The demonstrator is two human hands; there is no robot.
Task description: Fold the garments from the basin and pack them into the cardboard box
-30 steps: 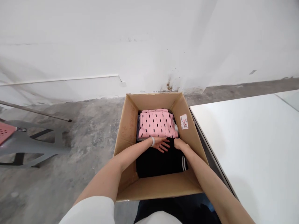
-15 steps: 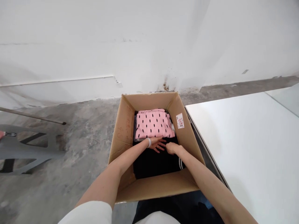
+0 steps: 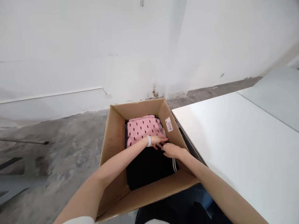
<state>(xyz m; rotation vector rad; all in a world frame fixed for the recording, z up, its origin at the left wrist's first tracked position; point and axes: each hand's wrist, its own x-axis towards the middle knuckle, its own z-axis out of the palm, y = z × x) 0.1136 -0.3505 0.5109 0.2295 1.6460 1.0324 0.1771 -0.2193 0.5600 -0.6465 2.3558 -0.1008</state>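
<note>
The left hand [image 3: 157, 140], fingers loosely spread, and the right [image 3: 171, 150], fingers curled, grip unclear, meet over the black garment [image 3: 148, 166] in the box [image 3: 114, 137]; dragging could rumple the pink one [image 3: 142, 128].

Pink cloth [image 3: 142, 127] with black dashes; black cloth [image 3: 149, 166] with white stripes.

White table [image 3: 233, 133] beside grey stool [image 3: 25, 171]-strewn floor; stained white wall [image 3: 116, 46]
</note>
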